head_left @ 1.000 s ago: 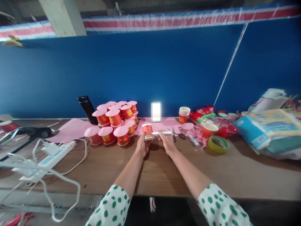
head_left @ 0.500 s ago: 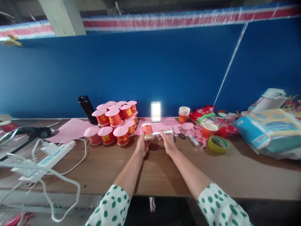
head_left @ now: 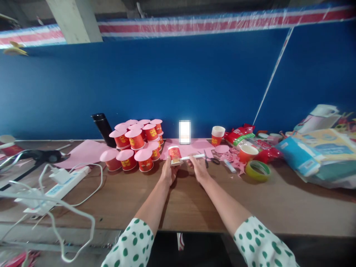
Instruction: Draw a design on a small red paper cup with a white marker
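Observation:
A red paper cup with gold print and a white rim is tilted in my left hand, whose fingers close around its lower part. My right hand grips a white pen, its tip pointing left against or very close to the cup's rim. Beneath and behind the cup lies a pink paper sheet. Scissors rest just beyond my right hand. To the left stand several red cups topped with pink paper discs, stacked in two layers.
Behind the cup a bright phone-like screen leans upright. Rightward are stacked cups, pink scraps, a glue stick, a tape roll and plastic packs. Leftward are a power strip with cables and a black bottle.
Almost nothing differs. Both hands keep the same grip on cup and pen, and the whole view has shifted only slightly.

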### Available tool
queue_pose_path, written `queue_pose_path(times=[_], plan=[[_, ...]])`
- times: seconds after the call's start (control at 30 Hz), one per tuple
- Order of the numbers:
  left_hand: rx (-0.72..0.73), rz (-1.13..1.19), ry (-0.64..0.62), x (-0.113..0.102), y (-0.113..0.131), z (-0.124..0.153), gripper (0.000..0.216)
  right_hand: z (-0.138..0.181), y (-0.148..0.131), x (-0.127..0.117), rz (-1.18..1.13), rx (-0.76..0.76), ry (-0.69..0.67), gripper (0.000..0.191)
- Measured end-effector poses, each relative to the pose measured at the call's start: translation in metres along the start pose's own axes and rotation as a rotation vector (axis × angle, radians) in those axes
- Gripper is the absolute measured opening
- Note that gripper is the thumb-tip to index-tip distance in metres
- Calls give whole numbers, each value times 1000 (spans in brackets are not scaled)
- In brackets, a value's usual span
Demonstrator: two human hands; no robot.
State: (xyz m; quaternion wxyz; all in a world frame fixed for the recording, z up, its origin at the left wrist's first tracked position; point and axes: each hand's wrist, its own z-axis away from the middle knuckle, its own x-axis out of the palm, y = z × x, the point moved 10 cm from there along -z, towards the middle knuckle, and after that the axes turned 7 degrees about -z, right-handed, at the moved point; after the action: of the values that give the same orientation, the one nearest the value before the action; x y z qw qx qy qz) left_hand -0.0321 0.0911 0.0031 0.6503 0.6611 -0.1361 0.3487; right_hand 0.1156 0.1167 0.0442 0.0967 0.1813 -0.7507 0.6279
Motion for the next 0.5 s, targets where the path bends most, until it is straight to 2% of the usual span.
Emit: queue_pose_path(times=[0.5], plan=[[-10, 5, -10, -1, -1, -1, 32, 1, -1, 2, 12, 4, -5, 25]])
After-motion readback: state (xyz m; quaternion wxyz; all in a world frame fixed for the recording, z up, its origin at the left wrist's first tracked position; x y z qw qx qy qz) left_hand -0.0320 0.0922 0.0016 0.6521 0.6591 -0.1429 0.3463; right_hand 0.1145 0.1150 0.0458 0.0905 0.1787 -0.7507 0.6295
